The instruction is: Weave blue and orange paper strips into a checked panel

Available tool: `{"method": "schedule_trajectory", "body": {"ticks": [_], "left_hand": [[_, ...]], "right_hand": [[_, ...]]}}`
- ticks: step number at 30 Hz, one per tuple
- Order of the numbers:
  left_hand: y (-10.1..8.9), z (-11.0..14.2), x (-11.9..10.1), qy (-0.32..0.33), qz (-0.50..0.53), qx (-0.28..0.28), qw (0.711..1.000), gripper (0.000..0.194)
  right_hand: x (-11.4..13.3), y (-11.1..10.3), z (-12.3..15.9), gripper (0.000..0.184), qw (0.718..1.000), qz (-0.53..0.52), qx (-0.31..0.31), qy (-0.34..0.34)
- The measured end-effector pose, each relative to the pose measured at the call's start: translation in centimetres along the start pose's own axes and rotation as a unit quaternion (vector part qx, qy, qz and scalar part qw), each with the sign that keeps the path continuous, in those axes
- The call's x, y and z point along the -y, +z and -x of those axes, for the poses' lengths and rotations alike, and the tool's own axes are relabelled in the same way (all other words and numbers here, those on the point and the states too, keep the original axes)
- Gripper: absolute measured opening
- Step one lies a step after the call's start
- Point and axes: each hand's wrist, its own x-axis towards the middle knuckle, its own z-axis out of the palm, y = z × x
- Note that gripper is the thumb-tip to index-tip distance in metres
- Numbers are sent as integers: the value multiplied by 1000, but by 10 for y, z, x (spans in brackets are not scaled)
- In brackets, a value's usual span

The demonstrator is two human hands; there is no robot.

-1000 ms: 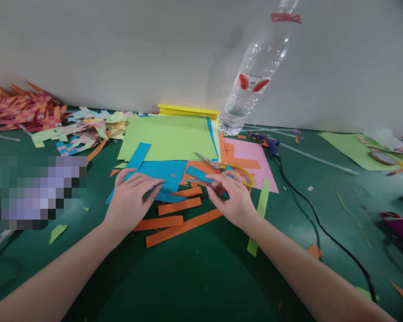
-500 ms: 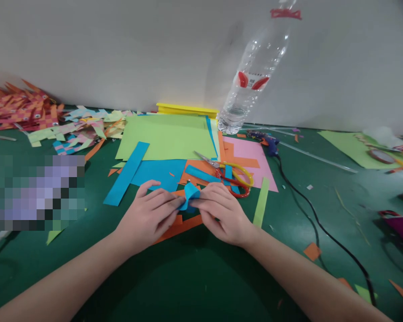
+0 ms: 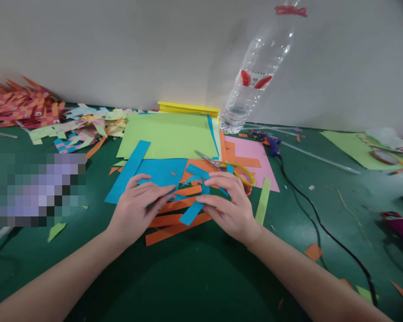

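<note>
The right grip (image 3: 233, 203) was pinched on a bent blue strip (image 3: 192, 213); the left grip (image 3: 134, 208) was narrow, and whether it held paper could not be told. In judgement, the bending called for light pressure and aligned edges. The strip lay between both grips, above orange strips (image 3: 169, 219) on the counter (image 3: 201, 277).

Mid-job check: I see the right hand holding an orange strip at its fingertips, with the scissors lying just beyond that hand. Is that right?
Not quite: the colour is wrong. The head view shows the right hand holding a blue strip at its fingertips, with the scissors lying just beyond that hand.
</note>
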Motion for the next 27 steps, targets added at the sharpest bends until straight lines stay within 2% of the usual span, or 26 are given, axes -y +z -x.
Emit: {"method": "schedule_trajectory", "body": {"ticks": [7,11,15,22,27], "left_hand": [[3,0,-2,45,32,47,997,15],[5,1,-2,48,55,87,994,21],[6,2,-1,38,73,104,991,27],[7,2,-1,49,71,60,994,14],[8,3,-3,41,68,53,995,23]], "right_hand": [[-1,3,1,9,997,4,80,-7],[-1,4,2,9,995,-21,94,-5],[-1,4,1,9,995,-17,96,21],[-1,5,3,9,996,-25,90,9],[1,6,3,10,995,-26,98,11]]}}
